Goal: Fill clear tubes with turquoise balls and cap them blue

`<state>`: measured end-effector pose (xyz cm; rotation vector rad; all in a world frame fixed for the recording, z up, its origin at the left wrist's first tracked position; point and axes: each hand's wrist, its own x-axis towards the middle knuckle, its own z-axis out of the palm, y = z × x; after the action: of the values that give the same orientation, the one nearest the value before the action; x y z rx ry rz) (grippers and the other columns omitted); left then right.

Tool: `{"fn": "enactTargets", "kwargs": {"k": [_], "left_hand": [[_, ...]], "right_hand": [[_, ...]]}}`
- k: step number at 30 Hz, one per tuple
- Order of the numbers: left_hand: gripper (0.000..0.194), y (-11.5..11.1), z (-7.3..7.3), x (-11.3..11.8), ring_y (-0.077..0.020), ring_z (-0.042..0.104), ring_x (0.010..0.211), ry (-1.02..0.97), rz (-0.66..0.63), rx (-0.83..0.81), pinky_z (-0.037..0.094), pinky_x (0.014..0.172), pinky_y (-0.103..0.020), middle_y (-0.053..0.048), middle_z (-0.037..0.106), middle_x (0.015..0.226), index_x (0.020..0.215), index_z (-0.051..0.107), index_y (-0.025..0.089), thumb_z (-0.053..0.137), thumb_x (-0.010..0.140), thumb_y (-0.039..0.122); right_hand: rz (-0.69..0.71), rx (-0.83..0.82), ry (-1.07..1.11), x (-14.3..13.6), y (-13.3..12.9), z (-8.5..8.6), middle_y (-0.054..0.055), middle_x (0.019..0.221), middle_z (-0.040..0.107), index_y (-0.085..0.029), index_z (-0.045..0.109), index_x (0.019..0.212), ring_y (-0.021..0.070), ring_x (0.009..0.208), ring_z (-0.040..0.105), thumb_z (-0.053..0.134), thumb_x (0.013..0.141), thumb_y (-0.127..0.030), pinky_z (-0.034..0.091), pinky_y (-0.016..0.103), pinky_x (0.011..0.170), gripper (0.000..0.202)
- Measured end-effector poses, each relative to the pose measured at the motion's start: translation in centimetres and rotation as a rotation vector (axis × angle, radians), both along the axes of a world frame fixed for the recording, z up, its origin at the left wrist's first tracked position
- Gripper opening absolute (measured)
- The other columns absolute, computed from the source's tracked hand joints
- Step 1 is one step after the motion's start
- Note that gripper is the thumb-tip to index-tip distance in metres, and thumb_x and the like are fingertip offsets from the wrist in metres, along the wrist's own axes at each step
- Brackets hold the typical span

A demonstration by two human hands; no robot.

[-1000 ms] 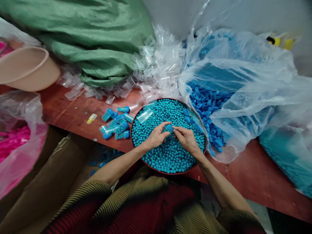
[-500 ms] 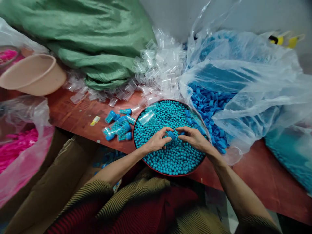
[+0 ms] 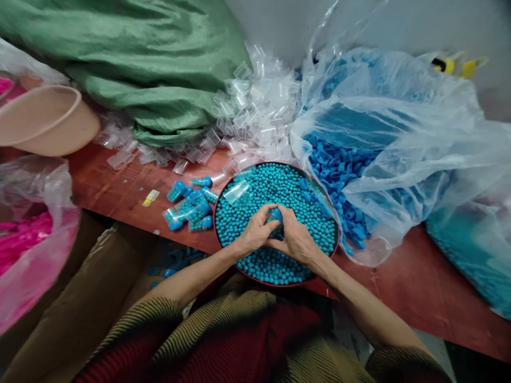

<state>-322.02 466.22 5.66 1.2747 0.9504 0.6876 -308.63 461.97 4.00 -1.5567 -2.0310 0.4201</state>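
Over a round red-rimmed tray (image 3: 216, 226) of turquoise beads (image 3: 263, 183), my two hands meet around one small container with a blue top (image 3: 275, 214). My left hand (image 3: 255, 231) pinches it from the left, fingers closed. From the other side my right hand (image 3: 296, 238) presses its fingers and thumb around the same piece. Most of the container's body is hidden by the fingers. A clear plastic tube (image 3: 237, 191) lies on the beads, and a few blue caps (image 3: 306, 192) rest at the tray's right side.
Filled blue-topped containers (image 3: 189, 207) lie left of the tray. Behind are clear empty tubes (image 3: 259, 106) and a green sack (image 3: 159, 64). A plastic bag (image 3: 399, 127) with blue caps (image 3: 339, 170) stands right. A beige basin (image 3: 51, 125) and pink pieces (image 3: 27, 236) are left.
My right hand has moved left with a small blue piece and closed around the container in my left hand. The whole view has shifted slightly.
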Motion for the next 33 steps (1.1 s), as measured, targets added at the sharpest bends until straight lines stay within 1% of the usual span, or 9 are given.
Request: {"fn": "enactTargets", "kwargs": {"k": [3, 8, 13, 17, 23, 25, 28, 31, 33], "left_hand": [[0.025, -0.1, 0.2, 0.2, -0.0090, 0.048, 0.066, -0.012, 0.018, -0.019, 0.040, 0.065, -0.021, 0.004, 0.051, 0.070, 0.102, 0.053, 0.017, 0.056, 0.077, 0.019], [0.017, -0.4, -0.1, 0.8, -0.0077, 0.046, 0.061, -0.039, 0.088, -0.073, 0.037, 0.060, -0.019, 0.005, 0.050, 0.066, 0.091, 0.051, 0.017, 0.057, 0.076, 0.022], [0.014, -0.3, -0.5, 0.6, -0.0089, 0.047, 0.061, 0.090, 0.040, 0.080, 0.040, 0.060, -0.021, 0.005, 0.051, 0.068, 0.092, 0.052, 0.018, 0.052, 0.079, 0.021], [0.022, 0.1, 0.2, -2.4, -0.0127, 0.054, 0.075, 0.283, 0.016, 0.295, 0.045, 0.072, -0.026, -0.001, 0.060, 0.088, 0.104, 0.053, 0.019, 0.048, 0.083, 0.023], [0.040, 1.4, 1.4, -11.4, -0.0221, 0.058, 0.093, 0.848, 0.458, 0.551, 0.046, 0.085, -0.037, -0.008, 0.061, 0.108, 0.125, 0.050, 0.020, 0.044, 0.087, 0.030], [0.044, 1.8, 1.1, -13.3, -0.0272, 0.058, 0.098, 1.106, 0.531, 0.559, 0.046, 0.084, -0.042, -0.012, 0.059, 0.113, 0.130, 0.049, 0.021, 0.042, 0.087, 0.029], [0.045, 2.2, 0.0, -14.0, -0.0332, 0.053, 0.109, 1.330, 0.513, 0.616, 0.045, 0.086, -0.046, -0.015, 0.055, 0.121, 0.131, 0.049, 0.021, 0.040, 0.088, 0.028], [0.042, 2.9, -1.7, -13.0, -0.0348, 0.037, 0.128, 1.323, 0.397, 0.768, 0.036, 0.098, -0.050, -0.013, 0.051, 0.133, 0.128, 0.053, 0.019, 0.036, 0.090, 0.028], [0.043, 3.6, -2.9, -12.7, -0.0339, 0.032, 0.132, 1.290, 0.295, 0.774, 0.034, 0.100, -0.052, -0.011, 0.049, 0.136, 0.129, 0.052, 0.019, 0.033, 0.091, 0.027]], "right_hand": [[-0.032, 0.096, -0.053, -0.3, 0.2, -0.5, 0.015, 0.099, 0.054, -0.009, 0.035, 0.127, 0.0260, 0.078, 0.061, 0.060, 0.074, -0.048, 0.052, 0.036, 0.056, 0.070], [0.010, 0.156, -0.022, -0.3, 0.6, -2.1, 0.012, 0.095, 0.054, -0.010, 0.033, 0.128, 0.0262, 0.080, 0.059, 0.061, 0.071, -0.044, 0.051, 0.036, 0.058, 0.071], [-0.027, 0.122, 0.024, -1.0, 0.2, -2.7, 0.015, 0.099, 0.054, -0.010, 0.027, 0.133, 0.0284, 0.084, 0.060, 0.062, 0.072, -0.044, 0.052, 0.038, 0.060, 0.078], [0.042, -0.003, -0.073, -1.7, 0.1, -1.0, 0.019, 0.117, 0.051, -0.016, 0.021, 0.141, 0.0286, 0.087, 0.062, 0.056, 0.080, -0.045, 0.054, 0.038, 0.059, 0.076], [0.049, -0.024, -0.172, -0.9, 0.7, 0.4, 0.016, 0.120, 0.053, -0.020, 0.039, 0.133, 0.0269, 0.096, 0.062, 0.046, 0.089, -0.038, 0.055, 0.037, 0.067, 0.048], [0.061, -0.003, -0.197, -1.0, 1.1, 0.4, 0.015, 0.119, 0.055, -0.018, 0.044, 0.130, 0.0258, 0.097, 0.060, 0.044, 0.091, -0.034, 0.054, 0.035, 0.066, 0.042], [0.103, 0.057, -0.241, -2.3, 2.7, 1.1, 0.015, 0.117, 0.057, -0.016, 0.050, 0.124, 0.0240, 0.096, 0.059, 0.040, 0.092, -0.029, 0.052, 0.035, 0.072, 0.036], [0.251, 0.136, -0.297, -4.7, 5.6, 2.0, 0.014, 0.121, 0.056, -0.016, 0.052, 0.123, 0.0252, 0.102, 0.053, 0.043, 0.091, -0.026, 0.046, 0.040, 0.084, 0.035], [0.351, 0.183, -0.348, -6.3, 7.6, 2.3, 0.013, 0.128, 0.051, -0.017, 0.047, 0.129, 0.0286, 0.114, 0.045, 0.050, 0.088, -0.026, 0.041, 0.043, 0.091, 0.042]]}}
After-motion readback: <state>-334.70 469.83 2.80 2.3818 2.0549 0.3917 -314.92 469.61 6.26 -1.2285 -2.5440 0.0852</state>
